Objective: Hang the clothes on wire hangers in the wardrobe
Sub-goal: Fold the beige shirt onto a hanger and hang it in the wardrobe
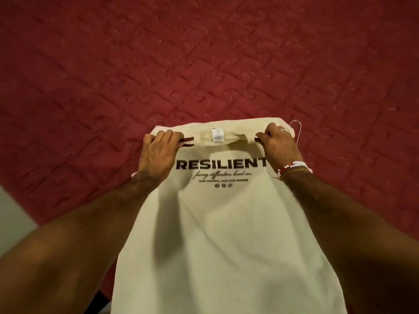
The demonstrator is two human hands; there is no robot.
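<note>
The shirt (217, 234) is cream, with big dark letters on it, and it is held up over a red quilt (204, 64). It hangs down from the top toward the person. The left hand (158, 150) has its fingers curled tight on one shoulder of the shirt, just beside the neck hole. The right hand (278, 143) grips the other shoulder the same way. A small white tag (217, 135) shows inside the neck, between the two hands. The shirt looks soft, light and floppy, so it will bend and sag anywhere it is not held. It will not break, but it could slip off a thin wire. The shoulders by the neck look like the best place to hold it, because the neck hole stays open there. A thin hanger (297, 130) peeks out just past the right hand. I cannot tell if that hand holds it too, or if it is inside the shirt yet. No wardrobe, box or basket shows here, so I cannot say what is in one.
</note>
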